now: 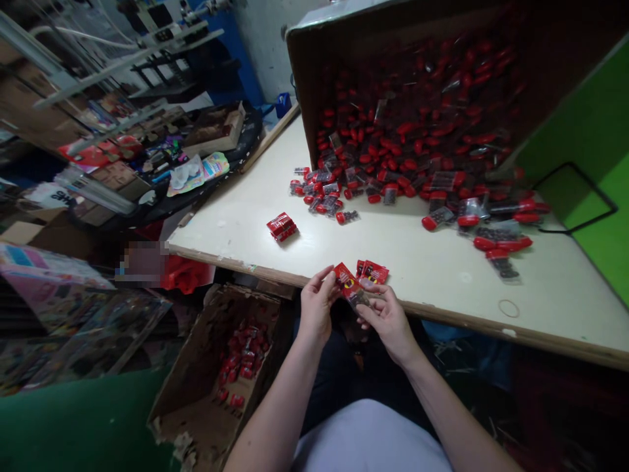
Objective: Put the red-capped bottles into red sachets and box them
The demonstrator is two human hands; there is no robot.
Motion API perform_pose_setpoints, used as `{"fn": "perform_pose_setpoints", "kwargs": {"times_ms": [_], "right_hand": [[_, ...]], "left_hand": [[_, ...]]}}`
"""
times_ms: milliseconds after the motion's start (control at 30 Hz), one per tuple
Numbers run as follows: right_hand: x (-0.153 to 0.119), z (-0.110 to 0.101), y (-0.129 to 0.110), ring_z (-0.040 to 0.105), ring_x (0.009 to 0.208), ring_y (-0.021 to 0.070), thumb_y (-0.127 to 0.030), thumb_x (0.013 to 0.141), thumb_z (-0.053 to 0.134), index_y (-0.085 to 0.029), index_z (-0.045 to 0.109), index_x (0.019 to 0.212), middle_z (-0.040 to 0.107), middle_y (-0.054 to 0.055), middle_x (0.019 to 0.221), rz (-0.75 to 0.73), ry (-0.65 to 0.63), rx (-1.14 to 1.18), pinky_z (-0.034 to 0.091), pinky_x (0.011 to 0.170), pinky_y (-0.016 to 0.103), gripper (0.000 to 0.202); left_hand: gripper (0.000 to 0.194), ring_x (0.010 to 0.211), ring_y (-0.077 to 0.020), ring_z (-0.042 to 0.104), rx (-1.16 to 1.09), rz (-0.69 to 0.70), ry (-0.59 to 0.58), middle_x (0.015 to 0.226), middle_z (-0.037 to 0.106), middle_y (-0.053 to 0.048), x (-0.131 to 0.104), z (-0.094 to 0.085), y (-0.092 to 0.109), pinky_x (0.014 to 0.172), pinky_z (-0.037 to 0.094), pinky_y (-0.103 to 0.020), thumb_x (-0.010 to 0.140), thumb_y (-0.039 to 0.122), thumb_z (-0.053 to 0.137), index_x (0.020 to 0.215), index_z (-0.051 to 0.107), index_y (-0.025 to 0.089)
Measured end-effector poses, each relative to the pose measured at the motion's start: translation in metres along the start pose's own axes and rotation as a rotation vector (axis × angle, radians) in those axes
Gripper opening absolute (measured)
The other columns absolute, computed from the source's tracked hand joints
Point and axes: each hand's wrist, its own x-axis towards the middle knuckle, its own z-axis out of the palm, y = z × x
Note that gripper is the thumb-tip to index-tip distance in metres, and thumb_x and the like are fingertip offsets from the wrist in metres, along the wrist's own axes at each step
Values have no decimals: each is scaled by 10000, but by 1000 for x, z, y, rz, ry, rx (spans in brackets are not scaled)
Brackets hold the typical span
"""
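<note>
Between my two hands, over the table's front edge, is a small red packet [347, 280] with a clear lower part. My left hand [319, 298] pinches its upper red end. The clear lower end is gripped by my right hand [386, 318], between thumb and fingers. Just behind the packet, red cards [376, 271] lie on the table near my right fingertips. A small stack of red packets [282, 227] rests farther left on the table.
A large tipped box [302, 105] spills many red-capped packets [393, 151] over the white table [236, 226]. Below left stands a cardboard box [184, 380] holding red packets. A rubber band [508, 308] lies at right. Machinery stands at the upper left.
</note>
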Motion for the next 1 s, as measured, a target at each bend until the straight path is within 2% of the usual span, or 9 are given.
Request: {"fn": "perform_pose_setpoints", "kwargs": {"times_ms": [67, 167, 267, 467, 533, 633, 767, 867, 1000], "right_hand": [[0, -2, -1, 578, 554, 109, -370, 724, 708, -242, 418, 1040, 615, -48, 698, 11, -18, -13, 444, 486, 203, 448], [0, -6, -3, 574, 552, 110, -369, 734, 697, -243, 431, 1028, 605, -52, 680, 45, -70, -18, 437, 476, 204, 417], [1, -10, -4, 563, 538, 104, -363, 740, 691, -240, 450, 1014, 606, -47, 692, 78, -123, -25, 445, 478, 213, 386], [0, -16, -7, 552, 523, 102, -330, 748, 684, -235, 491, 972, 583, -50, 673, 106, -237, -79, 454, 480, 225, 310], [1, -17, -8, 551, 527, 101, -322, 753, 682, -233, 488, 966, 578, -52, 667, 95, -228, -88, 452, 482, 221, 301], [2, -15, -6, 562, 539, 104, -332, 741, 694, -234, 479, 959, 594, -49, 687, 74, -175, -78, 457, 488, 222, 322], [5, -8, 1, 588, 558, 113, -367, 710, 723, -230, 471, 936, 612, -48, 695, 41, -107, -75, 470, 495, 223, 365], [5, -5, 5, 607, 573, 125, -391, 693, 735, -226, 472, 916, 617, -47, 682, 20, -67, -100, 495, 511, 234, 382], [4, -7, 4, 630, 594, 129, -447, 729, 690, -204, 525, 917, 639, -20, 702, 46, -74, -87, 512, 545, 239, 349]], "left_hand": [[392, 705, -118, 614, 90, 74, 0, 862, 691, -55, 2, -5, 7, 708, 452, -244, 661, 367, 733, 997, 659, 180], [280, 686, -133, 604, 243, 112, -123, 800, 689, -53, 3, -12, 20, 716, 450, -252, 655, 357, 734, 847, 685, 159], [211, 670, -142, 588, 365, 49, -284, 725, 680, -50, 4, -17, 33, 709, 443, -251, 655, 344, 732, 716, 674, 151], [222, 659, -122, 563, 471, -83, -435, 714, 660, -46, 11, -25, 48, 675, 420, -223, 675, 349, 720, 675, 644, 140], [226, 678, -123, 572, 447, -51, -413, 731, 653, -44, 14, -26, 46, 688, 431, -230, 687, 357, 709, 700, 634, 144], [279, 700, -135, 599, 313, 4, -247, 771, 653, -37, 15, -25, 36, 697, 455, -254, 656, 381, 732, 796, 625, 165], [433, 664, -138, 622, 125, -116, -121, 847, 679, -64, 7, -17, 11, 700, 473, -289, 606, 409, 766, 939, 634, 165], [366, 618, -120, 604, 36, -190, -121, 774, 681, -66, -1, -8, -6, 662, 466, -262, 605, 399, 768, 812, 658, 118], [333, 584, -104, 580, -30, -169, -37, 681, 664, -46, -4, 1, -14, 626, 449, -236, 572, 379, 790, 695, 652, 102]]}}
